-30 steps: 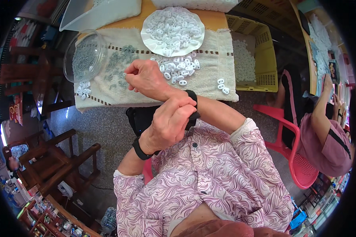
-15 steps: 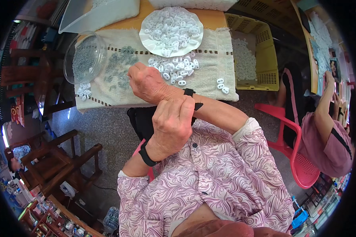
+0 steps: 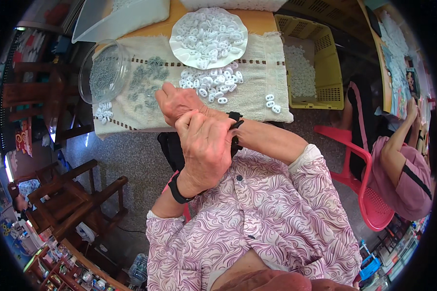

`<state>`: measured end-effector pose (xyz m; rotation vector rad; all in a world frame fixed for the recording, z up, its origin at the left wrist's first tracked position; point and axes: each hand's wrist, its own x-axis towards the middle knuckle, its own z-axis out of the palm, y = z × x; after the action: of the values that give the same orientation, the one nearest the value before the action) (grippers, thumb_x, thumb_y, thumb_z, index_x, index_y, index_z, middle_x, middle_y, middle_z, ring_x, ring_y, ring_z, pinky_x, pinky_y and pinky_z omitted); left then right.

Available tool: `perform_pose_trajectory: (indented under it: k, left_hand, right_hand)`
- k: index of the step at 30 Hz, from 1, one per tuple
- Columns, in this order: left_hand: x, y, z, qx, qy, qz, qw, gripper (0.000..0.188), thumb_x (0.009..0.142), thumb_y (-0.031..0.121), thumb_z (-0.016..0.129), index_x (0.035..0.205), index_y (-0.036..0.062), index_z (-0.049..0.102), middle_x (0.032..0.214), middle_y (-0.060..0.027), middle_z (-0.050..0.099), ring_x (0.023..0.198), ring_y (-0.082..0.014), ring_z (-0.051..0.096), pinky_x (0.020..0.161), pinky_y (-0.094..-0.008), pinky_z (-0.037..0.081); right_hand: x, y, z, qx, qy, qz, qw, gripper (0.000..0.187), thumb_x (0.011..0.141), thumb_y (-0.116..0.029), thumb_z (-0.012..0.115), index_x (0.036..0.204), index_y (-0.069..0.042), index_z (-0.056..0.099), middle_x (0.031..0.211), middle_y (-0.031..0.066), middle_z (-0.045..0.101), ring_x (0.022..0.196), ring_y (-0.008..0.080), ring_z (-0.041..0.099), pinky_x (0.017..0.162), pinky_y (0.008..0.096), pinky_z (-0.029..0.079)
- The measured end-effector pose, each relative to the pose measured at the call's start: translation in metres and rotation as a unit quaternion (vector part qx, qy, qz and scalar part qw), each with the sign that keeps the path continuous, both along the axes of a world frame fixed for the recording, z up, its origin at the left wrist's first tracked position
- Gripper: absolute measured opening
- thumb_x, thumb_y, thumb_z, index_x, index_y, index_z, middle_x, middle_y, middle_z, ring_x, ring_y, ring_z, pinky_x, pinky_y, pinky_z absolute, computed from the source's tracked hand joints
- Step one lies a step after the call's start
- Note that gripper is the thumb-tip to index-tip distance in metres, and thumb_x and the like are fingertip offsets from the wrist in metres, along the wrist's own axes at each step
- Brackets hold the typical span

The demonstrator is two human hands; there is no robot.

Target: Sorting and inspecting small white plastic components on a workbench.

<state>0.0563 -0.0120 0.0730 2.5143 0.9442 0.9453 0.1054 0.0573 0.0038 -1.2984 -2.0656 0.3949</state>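
My right hand [image 3: 177, 103] is loosely curled at the front edge of the cream cloth [image 3: 257, 87]; whatever its fingers hold, if anything, is hidden. My left hand [image 3: 205, 150] is closed over my right wrist, its thumb side against a black wristband [image 3: 235, 117]. Just beyond lie small grey-green pieces [image 3: 145, 77], spread on the cloth. To their right is a heap of white two-holed oval plastic pieces [image 3: 212, 81], below a scalloped white plate [image 3: 175, 53] piled with more. A clear round bowl [image 3: 84, 80] at left holds a mass of grey-green pieces.
Several white pieces [image 3: 103, 112] sit by the bowl and three [image 3: 273, 104] at the cloth's right corner. A yellow crate [image 3: 325, 58] holds more. White tubs [image 3: 90, 26] stand behind. At right, another person [image 3: 403, 165] occupies a pink chair [image 3: 361, 194]; wooden chairs [image 3: 77, 203] stand left.
My left hand has shifted slightly forward and left, up over the right wrist. The loose end of the wristband no longer sticks out as before. The right hand's fingers have loosened a little.
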Motion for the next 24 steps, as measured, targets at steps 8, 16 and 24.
perform_pose_trajectory:
  k: [8, 16, 24]
  left_hand:
    - [0.004, -0.001, 0.008, -0.039, 0.016, 0.035, 0.998, 0.034, 0.068, 0.007, 0.075, 0.099, 0.0039, 0.062, 0.083, -0.0049, 0.059, 0.077, -0.0248, 0.054, 0.078, -0.0379, 0.037]
    - [0.001, 0.0, 0.003, -0.034, 0.01, 0.019, 0.999, 0.037, 0.065, 0.012, 0.077, 0.099, 0.0091, 0.064, 0.085, -0.0025, 0.059, 0.078, -0.0223, 0.054, 0.077, -0.0379, 0.036]
    - [0.008, -0.003, 0.019, -0.02, 0.07, -0.004, 0.997, 0.029, 0.067, 0.011, 0.073, 0.095, 0.0091, 0.068, 0.094, -0.0023, 0.06, 0.092, -0.023, 0.053, 0.084, -0.0403, 0.035]
  right_hand:
    - [0.006, -0.003, 0.009, -0.006, -0.005, 0.019, 1.0, 0.012, 0.073, -0.002, 0.058, 0.082, 0.005, 0.052, 0.077, 0.0206, 0.053, 0.063, 0.0323, 0.063, 0.047, 0.0388, 0.05]
    - [0.007, -0.009, 0.013, -0.049, -0.017, 0.019, 0.998, 0.009, 0.075, -0.003, 0.057, 0.08, 0.001, 0.052, 0.078, 0.0188, 0.053, 0.066, 0.0309, 0.062, 0.048, 0.039, 0.048]
    - [0.002, -0.008, 0.003, 0.028, 0.009, -0.018, 0.999, 0.01, 0.074, -0.01, 0.058, 0.078, -0.003, 0.052, 0.076, 0.0148, 0.052, 0.064, 0.0271, 0.06, 0.045, 0.036, 0.043]
